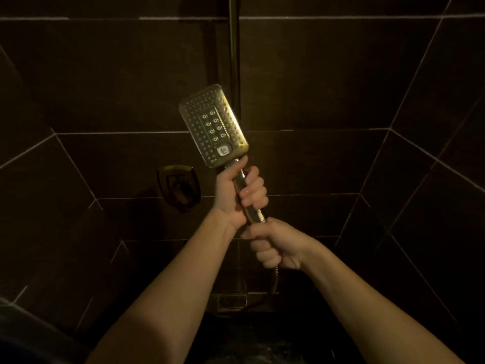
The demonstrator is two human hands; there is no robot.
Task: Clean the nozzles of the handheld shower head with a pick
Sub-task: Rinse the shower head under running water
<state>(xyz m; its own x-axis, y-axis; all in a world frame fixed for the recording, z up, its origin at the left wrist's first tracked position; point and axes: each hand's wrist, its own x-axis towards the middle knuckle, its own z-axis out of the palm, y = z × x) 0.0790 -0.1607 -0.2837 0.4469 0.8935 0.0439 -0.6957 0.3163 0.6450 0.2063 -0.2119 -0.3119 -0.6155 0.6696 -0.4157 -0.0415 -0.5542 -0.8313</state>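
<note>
Hands, left hand (pixel 237 191) above right hand (pixel 273 245), apparently grip shower head (pixel 214 124) handle.

I can read no words or numbers anywhere; the only sign is a small pale button (pixel 223 150) at the lower end of the shower head (pixel 214 126) face, carrying a dark curved mark that is too blurred for me to make out.
</note>
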